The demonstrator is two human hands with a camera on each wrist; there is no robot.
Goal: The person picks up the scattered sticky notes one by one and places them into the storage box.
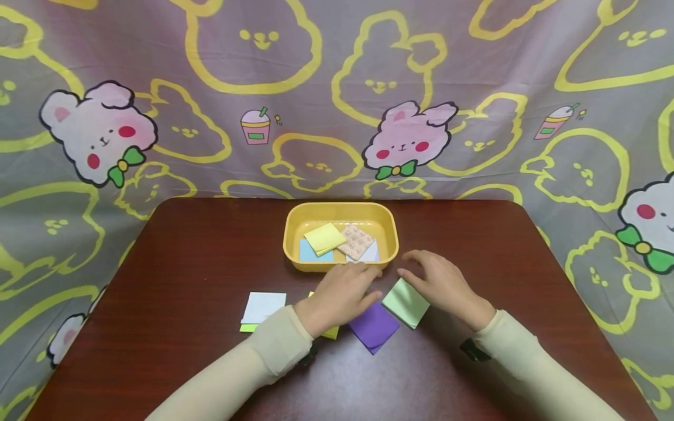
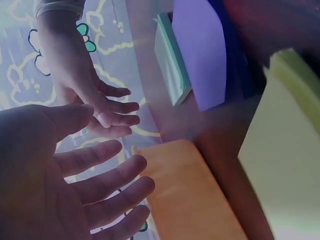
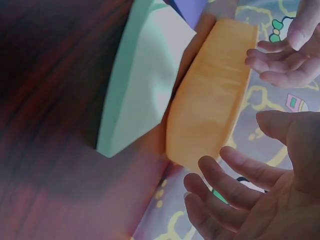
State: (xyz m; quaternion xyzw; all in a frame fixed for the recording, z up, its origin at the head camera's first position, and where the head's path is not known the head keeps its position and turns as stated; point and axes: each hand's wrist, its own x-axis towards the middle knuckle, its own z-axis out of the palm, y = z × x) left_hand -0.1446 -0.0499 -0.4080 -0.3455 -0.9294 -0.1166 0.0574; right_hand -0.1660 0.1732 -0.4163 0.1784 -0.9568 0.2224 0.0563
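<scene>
Over the front of a yellow plastic tub (image 1: pixel 291 257) my left hand (image 1: pixel 337 298) hovers with fingers loosely spread and nothing in them. My right hand (image 1: pixel 444 286) is held in the air at the tub's right front corner, also holding nothing. Nearest to it, a pale green sticky note pad (image 1: pixel 406 304) lies on the table. A purple pad (image 1: pixel 375 328) lies between the hands, overlapping the green one in the head view. Beneath my left hand, a yellow pad (image 1: pixel 332 333) is mostly hidden. Both wrist views show the palms facing each other, fingers apart.
In the tub are a yellow pad (image 1: pixel 325 237), a patterned pad (image 1: pixel 358 241), a blue pad (image 1: pixel 308 250) and a whitish one (image 1: pixel 371 252). Left on the table (image 1: pixel 174 304), a white pad (image 1: pixel 265 307) overlaps a bright green pad (image 1: pixel 249 328). A printed curtain (image 1: pixel 337 140) hangs behind.
</scene>
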